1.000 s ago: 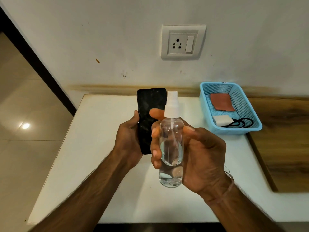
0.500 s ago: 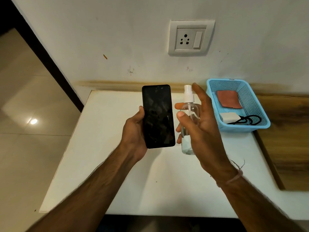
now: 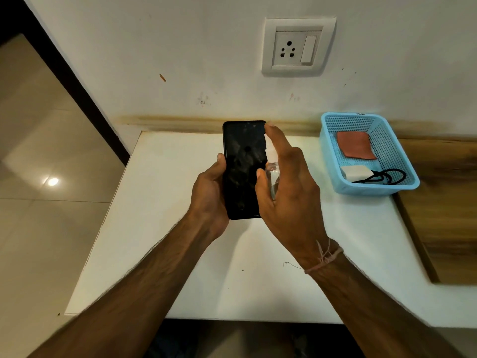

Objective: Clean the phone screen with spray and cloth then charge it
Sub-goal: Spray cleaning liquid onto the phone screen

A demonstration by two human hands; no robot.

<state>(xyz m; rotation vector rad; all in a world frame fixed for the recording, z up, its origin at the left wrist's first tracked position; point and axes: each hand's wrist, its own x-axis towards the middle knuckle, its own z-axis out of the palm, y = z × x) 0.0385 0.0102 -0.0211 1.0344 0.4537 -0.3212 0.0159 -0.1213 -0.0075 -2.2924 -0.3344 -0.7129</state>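
My left hand point(image 3: 210, 195) grips a black phone point(image 3: 244, 167) upright above the white table, its dark smudged screen facing me. My right hand point(image 3: 289, 197) is closed around a clear spray bottle point(image 3: 272, 174) right beside the phone's right edge. My index finger lies over the bottle's white pump top. Most of the bottle is hidden behind my fingers. A red-brown cloth point(image 3: 355, 145), a white charger point(image 3: 356, 172) and a black cable point(image 3: 384, 176) lie in a blue basket point(image 3: 405, 182) at the right.
A white wall socket with a switch point(image 3: 296, 47) sits above the table point(image 3: 180, 254). A wooden surface point(image 3: 449, 215) adjoins the table on the right. Tiled floor lies to the left, beyond the table edge.
The spray bottle went from in front of the phone to its right side, then closed in against the phone's right edge, with my index finger now on the pump.
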